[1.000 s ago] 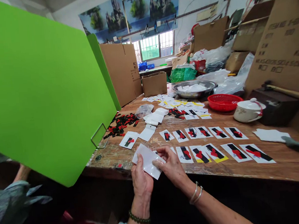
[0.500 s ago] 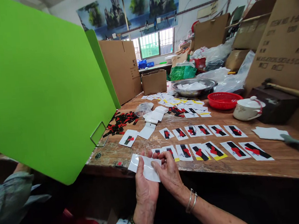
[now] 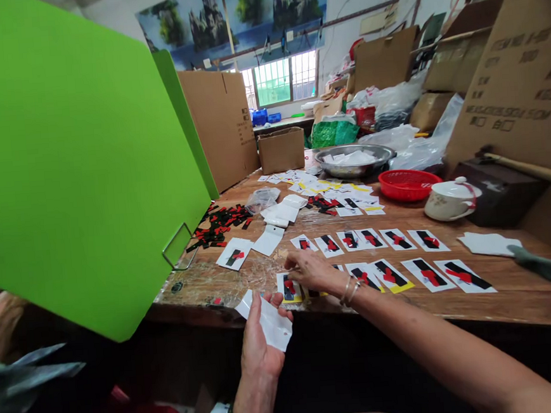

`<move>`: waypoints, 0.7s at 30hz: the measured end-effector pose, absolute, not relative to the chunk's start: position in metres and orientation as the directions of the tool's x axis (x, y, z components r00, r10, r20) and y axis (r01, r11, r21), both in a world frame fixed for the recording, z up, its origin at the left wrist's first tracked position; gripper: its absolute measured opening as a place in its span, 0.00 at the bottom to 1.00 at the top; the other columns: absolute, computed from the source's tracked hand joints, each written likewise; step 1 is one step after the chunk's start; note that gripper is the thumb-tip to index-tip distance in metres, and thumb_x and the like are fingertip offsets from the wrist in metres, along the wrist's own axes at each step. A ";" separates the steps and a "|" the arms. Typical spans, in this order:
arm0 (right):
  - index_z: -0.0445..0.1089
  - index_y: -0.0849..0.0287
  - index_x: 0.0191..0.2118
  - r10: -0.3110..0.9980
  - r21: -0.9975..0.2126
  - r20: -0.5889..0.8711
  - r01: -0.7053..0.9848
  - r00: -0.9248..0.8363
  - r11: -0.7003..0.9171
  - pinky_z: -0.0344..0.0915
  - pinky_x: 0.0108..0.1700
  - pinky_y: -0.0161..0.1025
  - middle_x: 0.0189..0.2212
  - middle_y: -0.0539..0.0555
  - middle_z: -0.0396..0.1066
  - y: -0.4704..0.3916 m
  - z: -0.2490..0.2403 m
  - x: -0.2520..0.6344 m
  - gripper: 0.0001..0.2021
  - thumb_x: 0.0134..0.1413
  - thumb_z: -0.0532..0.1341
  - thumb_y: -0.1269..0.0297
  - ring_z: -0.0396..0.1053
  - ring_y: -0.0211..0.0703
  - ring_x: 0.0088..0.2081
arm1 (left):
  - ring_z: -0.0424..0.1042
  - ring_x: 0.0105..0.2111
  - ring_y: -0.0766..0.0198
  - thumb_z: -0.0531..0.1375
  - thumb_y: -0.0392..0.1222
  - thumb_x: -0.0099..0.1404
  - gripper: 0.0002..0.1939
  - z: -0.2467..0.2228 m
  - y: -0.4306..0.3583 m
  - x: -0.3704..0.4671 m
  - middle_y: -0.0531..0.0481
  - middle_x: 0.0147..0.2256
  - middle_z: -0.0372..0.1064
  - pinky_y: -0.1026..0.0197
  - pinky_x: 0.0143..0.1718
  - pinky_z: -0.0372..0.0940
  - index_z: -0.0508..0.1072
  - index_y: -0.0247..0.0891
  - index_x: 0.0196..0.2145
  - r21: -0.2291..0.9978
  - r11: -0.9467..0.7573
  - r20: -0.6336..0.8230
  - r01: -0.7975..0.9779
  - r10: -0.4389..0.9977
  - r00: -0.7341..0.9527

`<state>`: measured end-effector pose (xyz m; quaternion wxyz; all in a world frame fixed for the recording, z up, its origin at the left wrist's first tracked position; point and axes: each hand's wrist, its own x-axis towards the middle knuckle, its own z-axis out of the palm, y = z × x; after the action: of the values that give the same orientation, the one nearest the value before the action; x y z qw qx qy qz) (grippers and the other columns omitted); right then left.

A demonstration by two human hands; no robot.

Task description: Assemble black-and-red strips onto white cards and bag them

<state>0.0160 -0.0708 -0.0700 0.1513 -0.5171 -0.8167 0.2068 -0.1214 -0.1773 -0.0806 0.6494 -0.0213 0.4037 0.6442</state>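
Observation:
My left hand (image 3: 260,347), at the table's front edge, holds a small white packet (image 3: 274,324) between thumb and fingers. Over the rows of cards, my right hand (image 3: 309,270) reaches left with its fingers bent; what its fingertips hold, if anything, is too small to tell. Just below those fingertips lies a card with a black and red piece (image 3: 289,287). Two rows of such cards run to the right, some with yellow edges. Left of the rows are another card (image 3: 234,254), white packets (image 3: 268,239) and a loose pile of black and red pieces (image 3: 224,223).
A green board (image 3: 85,158) with a metal handle stands at the left. Behind are a small carton (image 3: 281,150), a metal bowl (image 3: 356,168), a red basket (image 3: 408,186) and a lidded white cup (image 3: 449,202). Another person's hand (image 3: 3,320) shows at far left.
My right hand has let go of the white packet and moved up and right over the cards. My left hand keeps the packet, now tilted. The other person's hand has come into view.

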 end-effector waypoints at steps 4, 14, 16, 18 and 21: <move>0.76 0.60 0.36 0.866 -0.406 -0.120 0.820 -0.485 0.403 0.61 0.36 0.33 0.38 0.57 0.76 -0.048 -0.070 0.005 0.09 0.45 0.66 0.67 0.70 0.46 0.42 | 0.73 0.23 0.64 0.59 0.44 0.67 0.10 -0.082 -0.180 -0.115 0.40 0.37 0.76 0.58 0.30 0.72 0.68 0.34 0.41 0.506 0.216 -0.553 -0.835 0.824 -0.123; 0.79 0.64 0.32 0.824 -0.380 -0.279 0.845 -0.493 0.377 0.58 0.24 0.30 0.29 0.55 0.77 -0.036 -0.061 -0.006 0.07 0.43 0.67 0.69 0.70 0.38 0.27 | 0.75 0.26 0.61 0.59 0.45 0.66 0.13 -0.086 -0.182 -0.112 0.41 0.39 0.75 0.56 0.32 0.72 0.68 0.34 0.44 0.500 0.249 -0.582 -0.830 0.806 -0.108; 0.79 0.65 0.33 0.813 -0.373 -0.298 0.845 -0.501 0.384 0.57 0.24 0.29 0.30 0.56 0.78 -0.035 -0.059 -0.008 0.08 0.44 0.66 0.70 0.70 0.38 0.27 | 0.75 0.26 0.61 0.59 0.44 0.66 0.12 -0.087 -0.182 -0.113 0.41 0.38 0.75 0.56 0.33 0.72 0.68 0.34 0.44 0.496 0.248 -0.577 -0.832 0.811 -0.103; 0.79 0.65 0.33 0.803 -0.362 -0.306 0.842 -0.512 0.400 0.57 0.24 0.29 0.31 0.56 0.78 -0.034 -0.058 -0.010 0.08 0.44 0.65 0.71 0.70 0.38 0.29 | 0.75 0.26 0.60 0.59 0.44 0.66 0.12 -0.088 -0.181 -0.113 0.41 0.37 0.75 0.56 0.33 0.72 0.68 0.34 0.44 0.491 0.243 -0.571 -0.837 0.815 -0.099; 0.79 0.66 0.33 0.802 -0.337 -0.296 0.842 -0.519 0.421 0.57 0.25 0.29 0.32 0.57 0.78 -0.033 -0.057 -0.011 0.08 0.45 0.64 0.72 0.71 0.40 0.31 | 0.76 0.27 0.60 0.59 0.44 0.66 0.12 -0.089 -0.181 -0.114 0.42 0.37 0.75 0.56 0.33 0.72 0.69 0.34 0.43 0.483 0.241 -0.570 -0.842 0.816 -0.093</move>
<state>-0.0114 -0.0327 -0.0572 -0.0449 -0.4882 -0.8417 0.2262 -0.1139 -0.1806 -0.0893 0.6731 -0.0155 0.4093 0.6157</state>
